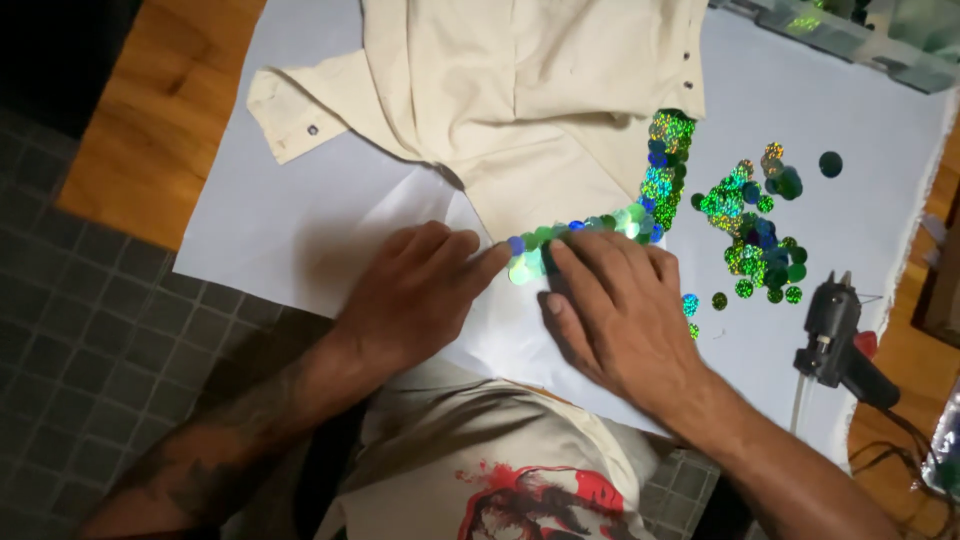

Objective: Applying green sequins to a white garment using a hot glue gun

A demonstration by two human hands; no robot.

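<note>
A: Biggest first?
B: White paper sheet [300, 220] over a wooden table [165, 110]. On it a cream cotton garment [520, 90], long axis up-frame, hem toward the person.
A: Trim?
B: Band of shiny green-blue round sequins [645, 200] along hem, turning up the right edge.
A: Hands?
B: Left hand [415, 295] and right hand [615, 310] flat, fingers spread, holding nothing, pressing the hem sequins.
A: Right side?
B: Loose sequin pile [755, 225]; black glue gun [835, 335].

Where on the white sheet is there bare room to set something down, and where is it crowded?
Bare: the white sheet between the garment's cuff and the left hand; also the strip right of the garment above the loose sequins. Crowded: around the right hand, sequined hem and glue gun.
</note>
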